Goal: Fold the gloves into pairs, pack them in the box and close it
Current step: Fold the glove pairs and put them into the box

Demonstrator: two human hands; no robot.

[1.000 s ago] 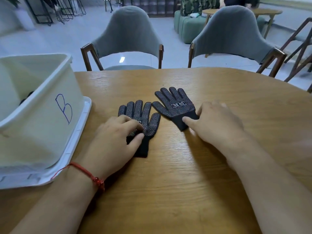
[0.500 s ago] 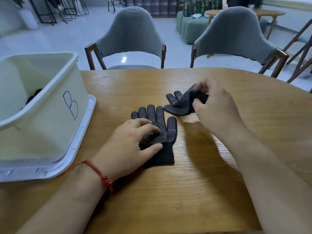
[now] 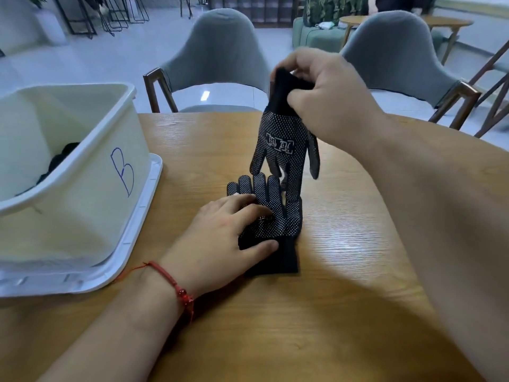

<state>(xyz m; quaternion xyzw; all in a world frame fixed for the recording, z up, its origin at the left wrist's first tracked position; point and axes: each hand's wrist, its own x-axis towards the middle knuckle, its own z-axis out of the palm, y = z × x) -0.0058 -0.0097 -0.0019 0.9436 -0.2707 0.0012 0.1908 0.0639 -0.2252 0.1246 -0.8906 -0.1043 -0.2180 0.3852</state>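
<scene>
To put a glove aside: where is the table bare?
Bare table lies right of the flat glove and along its near edge. Crowded: between the white box and the left hand, and under the hanging glove.

The white box walls off the left with its tall side. Just right of the box, the flat glove and the hanging glove above it stand in the way. Farther right, the wooden table gives open passage.

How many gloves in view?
2: a flat glove under the left hand, a hanging glove in the right hand. Dark shapes in the box may be more.
</scene>
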